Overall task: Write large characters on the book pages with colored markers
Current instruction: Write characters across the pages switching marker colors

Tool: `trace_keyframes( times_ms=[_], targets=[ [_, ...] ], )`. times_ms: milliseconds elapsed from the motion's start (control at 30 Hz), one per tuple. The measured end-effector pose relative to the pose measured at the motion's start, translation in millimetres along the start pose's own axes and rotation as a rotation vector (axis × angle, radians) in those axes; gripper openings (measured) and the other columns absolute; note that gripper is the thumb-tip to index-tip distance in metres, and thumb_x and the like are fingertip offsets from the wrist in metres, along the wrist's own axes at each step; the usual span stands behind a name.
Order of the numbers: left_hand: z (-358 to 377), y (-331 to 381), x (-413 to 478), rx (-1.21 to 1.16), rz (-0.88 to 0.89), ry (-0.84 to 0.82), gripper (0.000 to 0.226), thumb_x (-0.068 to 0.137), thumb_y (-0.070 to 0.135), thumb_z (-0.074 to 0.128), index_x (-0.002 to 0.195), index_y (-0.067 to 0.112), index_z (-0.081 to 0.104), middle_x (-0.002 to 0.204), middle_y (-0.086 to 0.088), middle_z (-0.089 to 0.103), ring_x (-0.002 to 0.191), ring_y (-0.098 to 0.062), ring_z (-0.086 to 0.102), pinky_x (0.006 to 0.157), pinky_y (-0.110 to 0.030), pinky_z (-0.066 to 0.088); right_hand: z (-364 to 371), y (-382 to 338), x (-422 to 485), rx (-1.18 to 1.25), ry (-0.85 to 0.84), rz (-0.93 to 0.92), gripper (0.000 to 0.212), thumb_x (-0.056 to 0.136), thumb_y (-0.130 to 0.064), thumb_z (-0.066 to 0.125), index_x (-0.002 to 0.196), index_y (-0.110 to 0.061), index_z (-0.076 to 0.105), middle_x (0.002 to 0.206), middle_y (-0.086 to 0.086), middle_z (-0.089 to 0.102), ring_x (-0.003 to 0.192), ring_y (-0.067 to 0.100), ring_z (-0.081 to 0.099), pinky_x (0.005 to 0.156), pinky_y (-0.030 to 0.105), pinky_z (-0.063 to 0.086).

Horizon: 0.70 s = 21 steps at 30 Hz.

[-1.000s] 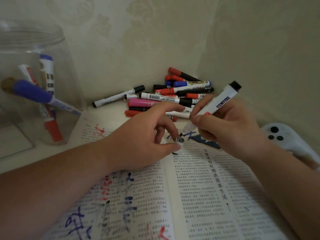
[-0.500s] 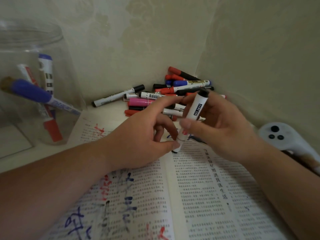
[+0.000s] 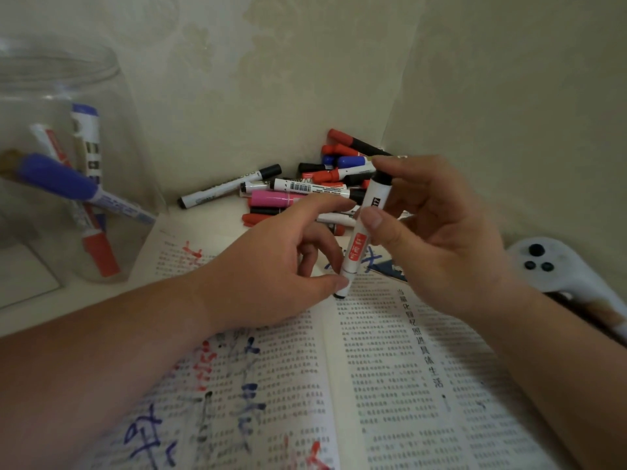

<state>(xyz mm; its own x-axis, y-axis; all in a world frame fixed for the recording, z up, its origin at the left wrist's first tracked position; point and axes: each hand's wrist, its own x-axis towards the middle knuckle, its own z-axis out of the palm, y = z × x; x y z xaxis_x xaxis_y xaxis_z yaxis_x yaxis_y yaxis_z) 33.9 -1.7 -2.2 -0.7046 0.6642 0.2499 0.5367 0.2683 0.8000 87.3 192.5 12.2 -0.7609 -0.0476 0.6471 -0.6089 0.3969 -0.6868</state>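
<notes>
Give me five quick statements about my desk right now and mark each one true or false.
1. Both the left hand and the right hand hold the white marker. True.
2. The jar is empty. False: several markers stand inside it.
3. The book lies open, with blue and red scrawl on its left page. True.
4. The pink marker is in the right hand. False: it lies in the pile in the corner.
5. A white controller lies to the right of the book. True.
</notes>
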Motion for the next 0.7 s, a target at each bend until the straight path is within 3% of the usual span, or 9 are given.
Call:
trace_keyframes(
  times_ms=[100,200,400,500,600,700],
  targets=[
    [0.0,-0.6,0.0,0.008,0.018,0.016,0.077,0.079,0.017,0.084,0.128,0.054,0.038,0.096,0.016,0.071,0.067,-0.016,0.059,0.062,-0.034,0.053,7.5,-0.2,-2.9,-0.031,-0.037,0.010,0.055,0.088,-0.009,0.072,0.130,-0.034,0.046,0.092,0.013,0.070,0.073,0.038,0.065,0.054,0.051,0.050],
    [-0.7,-0.8,-0.6,0.030,0.032,0.013,0.079,0.078,0.018,0.084,0.128,0.056,0.037,0.097,0.017,0.071,0.066,-0.014,0.059,0.060,-0.029,0.053,11.7,0.4,-7.7,-0.044,-0.013,-0.021,0.061,0.087,0.003,0.073,0.127,-0.032,0.045,0.084,0.016,0.068,0.062,0.034,0.061,0.052,0.046,0.049],
    [0.1,0.2,-2.2,0.045,0.067,0.033,0.076,0.076,0.015,0.085,0.122,0.056,0.040,0.092,0.019,0.069,0.063,-0.009,0.058,0.059,-0.022,0.048,16.3,-4.6,-10.8,-0.064,-0.020,-0.060,0.054,0.090,-0.013,0.069,0.127,-0.044,0.043,0.076,0.006,0.062,0.051,0.027,0.055,0.044,0.038,0.043],
    [1.2,1.1,-3.0,0.044,0.063,0.054,0.076,0.076,0.017,0.086,0.120,0.059,0.041,0.095,0.017,0.070,0.066,-0.011,0.058,0.061,-0.023,0.049,15.3,-6.5,-9.8,-0.061,-0.004,-0.003,0.057,0.089,-0.008,0.071,0.125,-0.045,0.044,0.075,-0.005,0.061,0.051,0.017,0.053,0.047,0.030,0.043],
    [2.6,4.9,-2.4,0.004,0.020,0.079,0.070,0.074,0.027,0.087,0.125,0.051,0.045,0.091,0.016,0.072,0.065,-0.009,0.058,0.063,-0.025,0.050,15.0,-7.2,-11.2,-0.058,-0.020,0.047,0.054,0.089,-0.006,0.070,0.125,-0.038,0.046,0.078,-0.010,0.062,0.055,0.016,0.056,0.050,0.033,0.047],
    [2.7,9.3,-3.2,-0.003,0.001,0.071,0.071,0.069,0.040,0.081,0.132,0.040,0.049,0.087,0.018,0.072,0.063,-0.007,0.057,0.062,-0.021,0.048,16.0,-9.0,-10.6,-0.082,-0.040,0.085,0.052,0.090,-0.010,0.070,0.127,-0.037,0.044,0.082,-0.003,0.065,0.061,0.019,0.060,0.055,0.040,0.053]
  ],
)
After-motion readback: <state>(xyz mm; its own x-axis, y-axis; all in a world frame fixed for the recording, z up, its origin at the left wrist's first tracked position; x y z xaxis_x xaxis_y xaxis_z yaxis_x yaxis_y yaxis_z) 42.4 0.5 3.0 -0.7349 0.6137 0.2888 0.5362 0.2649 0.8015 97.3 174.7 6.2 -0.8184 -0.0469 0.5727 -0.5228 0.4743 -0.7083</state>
